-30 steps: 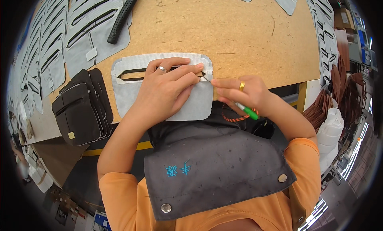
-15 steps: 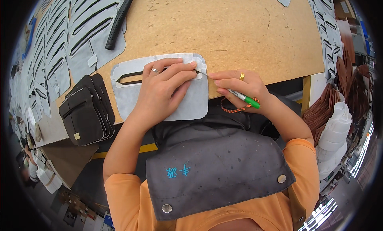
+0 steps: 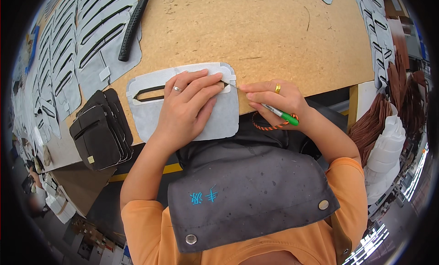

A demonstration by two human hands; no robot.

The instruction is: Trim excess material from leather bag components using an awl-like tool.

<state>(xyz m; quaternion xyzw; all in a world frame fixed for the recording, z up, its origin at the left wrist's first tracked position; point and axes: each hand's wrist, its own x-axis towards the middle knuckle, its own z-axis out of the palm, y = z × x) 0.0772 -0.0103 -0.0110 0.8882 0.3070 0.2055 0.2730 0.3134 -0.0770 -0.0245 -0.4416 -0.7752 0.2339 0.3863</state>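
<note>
1. The left hand [image 3: 190,102] lies flat, fingers spread, pressing a grey panel [image 3: 219,121] with a slot onto the bench [image 3: 274,36].
2. The right hand [image 3: 274,100] has its grip pinched on a green-capped pen [image 3: 280,113], tip at the panel's right edge.
3. A stack of black pieces [image 3: 98,132] sits left of the panel.
4. A black hammer handle [image 3: 132,27] lies farther back.

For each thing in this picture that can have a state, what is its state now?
left hand: flat, pressing on the grey panel
right hand: closed around the green pen
green pen: held, tip at the panel's right edge
grey panel: lying flat on the board, slot open
black pieces: stacked at the table edge
hammer: lying unused
</note>
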